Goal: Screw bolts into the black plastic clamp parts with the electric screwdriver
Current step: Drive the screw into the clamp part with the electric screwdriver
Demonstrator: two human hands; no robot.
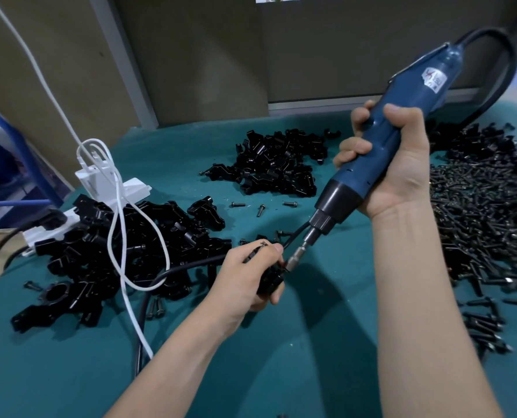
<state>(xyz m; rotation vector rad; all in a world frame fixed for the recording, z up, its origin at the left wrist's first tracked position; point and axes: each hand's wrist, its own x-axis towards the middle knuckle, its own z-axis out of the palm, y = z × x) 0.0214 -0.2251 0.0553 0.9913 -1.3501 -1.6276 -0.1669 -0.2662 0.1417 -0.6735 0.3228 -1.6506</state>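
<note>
Teal cloth covers the surface (311,357), with heaps of black plastic clamp parts (275,164) at the far side and a heap of black bolts (477,212) at the right. The left hand (245,276) has its fingers curled tight round one black plastic clamp part (270,280), and the right hand (396,164) has its fingers wrapped fully round the blue electric screwdriver (350,182), whose metal bit (293,260) meets this part at a slant. I think the bit should be in one line with the bolt, with a steady push, or it can slip off the head.
</note>
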